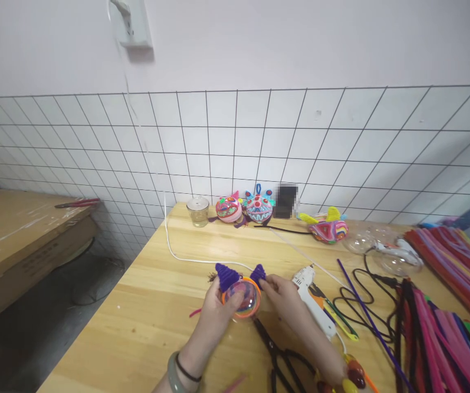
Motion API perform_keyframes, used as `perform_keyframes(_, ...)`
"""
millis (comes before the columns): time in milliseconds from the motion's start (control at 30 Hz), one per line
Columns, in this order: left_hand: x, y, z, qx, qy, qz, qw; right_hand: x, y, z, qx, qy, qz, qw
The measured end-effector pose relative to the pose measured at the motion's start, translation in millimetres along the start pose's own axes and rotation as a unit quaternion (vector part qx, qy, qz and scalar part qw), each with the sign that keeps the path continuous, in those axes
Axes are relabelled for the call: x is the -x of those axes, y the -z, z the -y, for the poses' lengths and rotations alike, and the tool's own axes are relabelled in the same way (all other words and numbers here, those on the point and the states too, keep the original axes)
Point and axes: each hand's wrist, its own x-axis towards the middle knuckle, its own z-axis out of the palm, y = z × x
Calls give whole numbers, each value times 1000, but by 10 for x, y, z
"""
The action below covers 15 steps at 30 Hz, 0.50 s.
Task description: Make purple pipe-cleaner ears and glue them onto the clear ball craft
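A clear plastic ball (pixel 243 298) with an orange rim and coloured filling is held over the wooden table (pixel 144 327). Two purple pipe-cleaner cones stand on it like ears, one at the left (pixel 227 275) and one at the right (pixel 258 273). My left hand (pixel 214 317) cups the ball from below and from the left. My right hand (pixel 284 297) pinches the right purple cone with its fingertips. Black scissors (pixel 279 357) lie on the table just under the ball.
A white glue gun (pixel 312 297) lies right of my hands, its cord running left. Several finished colourful balls (pixel 228 209) and a small glass jar (pixel 198 210) stand by the tiled wall. Bundles of pipe cleaners (pixel 443 322) fill the right side. Cardboard boxes (pixel 22 240) sit left.
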Motion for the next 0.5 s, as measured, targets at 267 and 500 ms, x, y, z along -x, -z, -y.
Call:
perform_keyframes(267,-46,54,24,-18,-7,-45,999,68,166,162,223,-17,29,974)
perform_keyframes(500,-41,24,11,129,39,-98,986,195,660,8,409,-69,-4,910)
